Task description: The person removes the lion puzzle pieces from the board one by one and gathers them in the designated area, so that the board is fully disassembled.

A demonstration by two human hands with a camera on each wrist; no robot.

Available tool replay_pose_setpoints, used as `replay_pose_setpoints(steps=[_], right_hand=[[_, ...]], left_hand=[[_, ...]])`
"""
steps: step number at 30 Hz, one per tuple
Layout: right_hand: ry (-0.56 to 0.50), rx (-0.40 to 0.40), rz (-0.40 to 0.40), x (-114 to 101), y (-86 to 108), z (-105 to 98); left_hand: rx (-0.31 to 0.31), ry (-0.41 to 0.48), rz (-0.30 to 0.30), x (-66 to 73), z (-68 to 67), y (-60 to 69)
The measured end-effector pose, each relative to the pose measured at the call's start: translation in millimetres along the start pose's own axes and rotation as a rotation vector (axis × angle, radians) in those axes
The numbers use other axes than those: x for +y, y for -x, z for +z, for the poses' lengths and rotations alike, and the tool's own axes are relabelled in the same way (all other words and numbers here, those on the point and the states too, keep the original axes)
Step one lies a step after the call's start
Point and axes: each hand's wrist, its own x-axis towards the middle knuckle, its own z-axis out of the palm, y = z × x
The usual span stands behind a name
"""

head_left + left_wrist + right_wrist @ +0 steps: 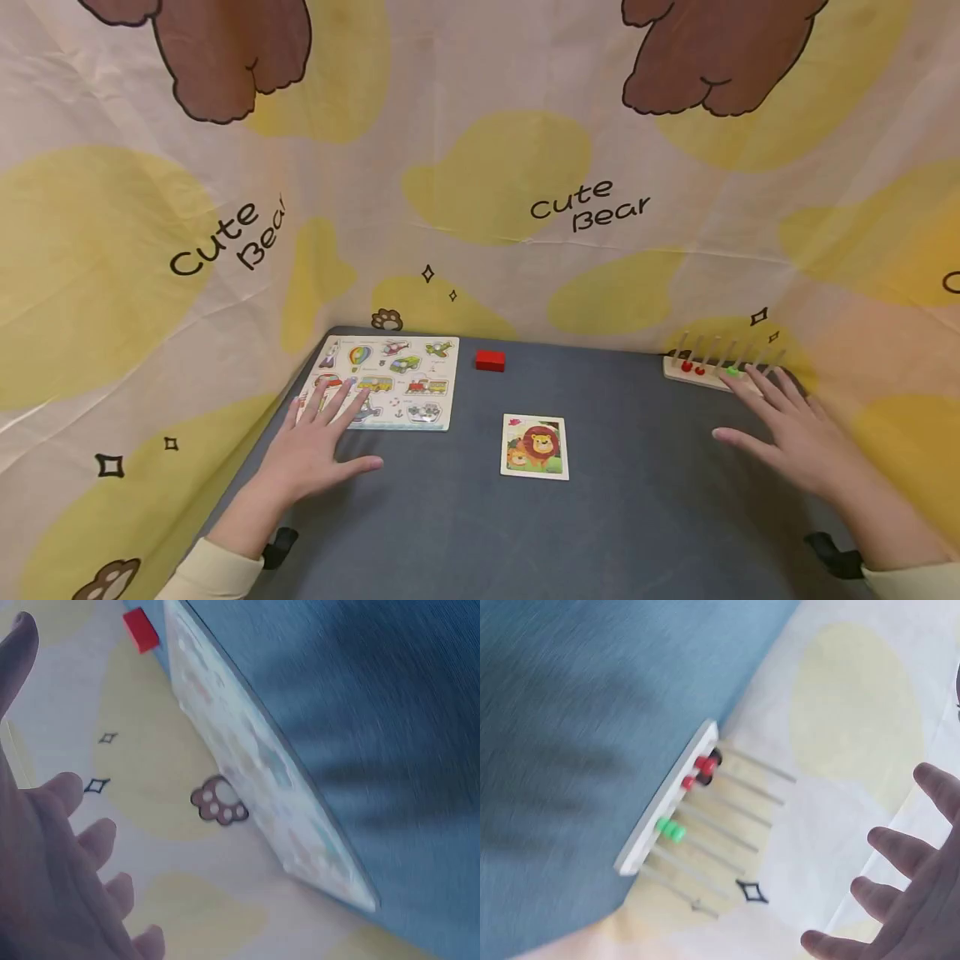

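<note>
My left hand hangs with spread fingers over the near left part of a picture puzzle board and holds nothing; the left wrist view shows that hand apart from the board. On the right, my right hand is spread before a pegged wooden rack, also with nothing in it. Red and green beads sit low on some pegs of the rack, clear of the right hand. Between the hands lies a lion picture card.
A red block lies beside the puzzle board's far right corner, near the table's back edge. The dark blue-grey table meets a bear-print cloth at the back and both sides.
</note>
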Motion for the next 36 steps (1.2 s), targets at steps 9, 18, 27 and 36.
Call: replay_pose_setpoints(steps=[9, 18, 27, 36], right_hand=[[-0.128, 0.041, -0.009, -30, -16.7, 6], [-0.277, 0.066, -0.035, -55, -30.1, 20], [-0.325, 0.135, -0.102, -68, -39.7, 42], [-0.359, 0.193, -0.155, -84, -52.3, 68]], left_hand=[[0.0, 0.091, 0.027, 23.3, 13.9, -14.6], [-0.026, 0.237, 0.059, 54.5, 17.0, -19.9], [-0.104, 0.323, 0.096, 86.0, 29.4, -31.7], [-0.117, 0.349, 0.069, 109.2, 40.2, -40.2]])
